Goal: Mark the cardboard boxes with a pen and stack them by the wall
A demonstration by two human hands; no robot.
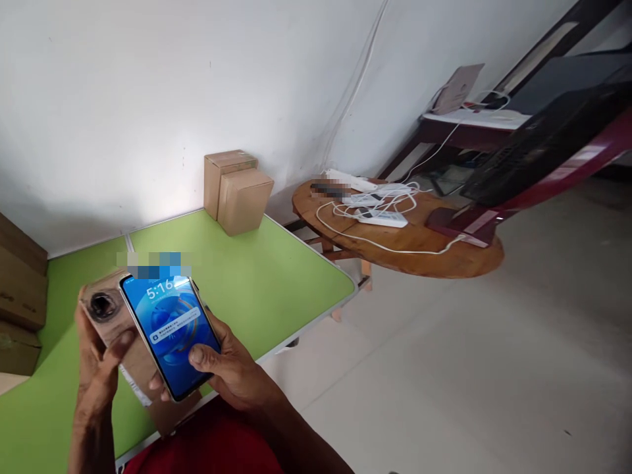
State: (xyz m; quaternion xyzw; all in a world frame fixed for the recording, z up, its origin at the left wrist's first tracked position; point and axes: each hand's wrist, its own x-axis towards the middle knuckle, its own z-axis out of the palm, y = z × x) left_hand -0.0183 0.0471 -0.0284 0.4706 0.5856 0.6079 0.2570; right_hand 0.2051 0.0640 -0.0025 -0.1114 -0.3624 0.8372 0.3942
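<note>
My right hand (230, 368) grips a smartphone (172, 359), its thumb on the lower right of the lit screen. The screen is blue and shows a clock and a white notification strip. My left hand (101, 365) is wrapped round a brown cardboard box (135, 359), thumb on its face. A dark round patch (103, 305) marks the top left of the box, and a white label (135, 387) runs along its side. The phone overlaps the box and hides part of it. Both are held above the near edge of a green table (247, 280).
Two cardboard boxes (247, 201) stand at the table's back corner by the wall. More cartons (22, 283) are stacked at the far left. On the right, a round wooden table (419, 253) bears white power strips (382, 217), tangled cables and a monitor (533, 141).
</note>
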